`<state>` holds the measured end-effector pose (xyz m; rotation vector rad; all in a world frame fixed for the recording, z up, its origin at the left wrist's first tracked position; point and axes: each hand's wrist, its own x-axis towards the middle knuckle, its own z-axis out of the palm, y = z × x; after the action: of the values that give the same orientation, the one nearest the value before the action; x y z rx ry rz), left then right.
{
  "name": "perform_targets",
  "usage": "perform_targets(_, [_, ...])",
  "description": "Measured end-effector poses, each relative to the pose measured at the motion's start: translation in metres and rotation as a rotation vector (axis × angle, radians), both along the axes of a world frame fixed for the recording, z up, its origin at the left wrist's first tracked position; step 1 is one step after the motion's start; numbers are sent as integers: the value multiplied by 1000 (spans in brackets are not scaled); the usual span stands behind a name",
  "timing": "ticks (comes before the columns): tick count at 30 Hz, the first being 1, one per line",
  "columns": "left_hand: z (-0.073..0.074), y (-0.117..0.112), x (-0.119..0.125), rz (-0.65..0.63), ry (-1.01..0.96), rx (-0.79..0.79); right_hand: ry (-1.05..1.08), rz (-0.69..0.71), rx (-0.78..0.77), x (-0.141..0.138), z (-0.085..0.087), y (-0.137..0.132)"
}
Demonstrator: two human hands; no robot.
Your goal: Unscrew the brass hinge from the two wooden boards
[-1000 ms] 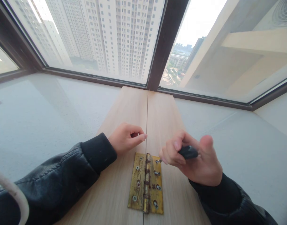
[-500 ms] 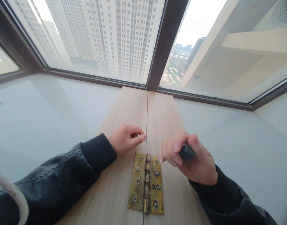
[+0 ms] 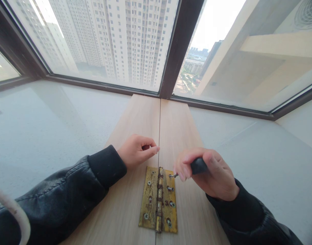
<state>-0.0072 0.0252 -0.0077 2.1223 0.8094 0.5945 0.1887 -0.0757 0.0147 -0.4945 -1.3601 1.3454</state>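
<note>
A worn brass hinge (image 3: 158, 200) lies flat across the seam between two pale wooden boards. Screws sit in its left leaf, with heads against the metal. On the right leaf, the upper screws stand proud and tilted. My right hand (image 3: 209, 172) is closed around the black handle of a screwdriver (image 3: 199, 166); its tip meets the top right screw (image 3: 170, 176). Curled on the left board, just above the hinge, my left hand (image 3: 139, 149) has thumb and forefinger together, with nothing visible in them.
The wooden boards (image 3: 145, 119) run up to a dark window frame (image 3: 167, 81). White surfaces (image 3: 69, 115) flank them on both sides. A pale curved tube (image 3: 18, 214) crosses the lower left corner, over my sleeve.
My right hand has turned slightly with the screwdriver, and its fingers have shifted along the handle. The shaft by the screw now shows more clearly. My left hand stays put.
</note>
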Motion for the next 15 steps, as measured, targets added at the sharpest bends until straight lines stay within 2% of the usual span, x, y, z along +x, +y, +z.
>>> perform_targets(6, [0, 0, 0, -4, -1, 3, 54, 78, -74, -4, 6, -5])
perform_targets(12, [0, 0, 0, -6, 8, 4, 184, 13, -168, -4, 16, -6])
perform_targets(15, [0, -1, 0, -4, 7, 1, 253, 116, -211, -4, 17, -8])
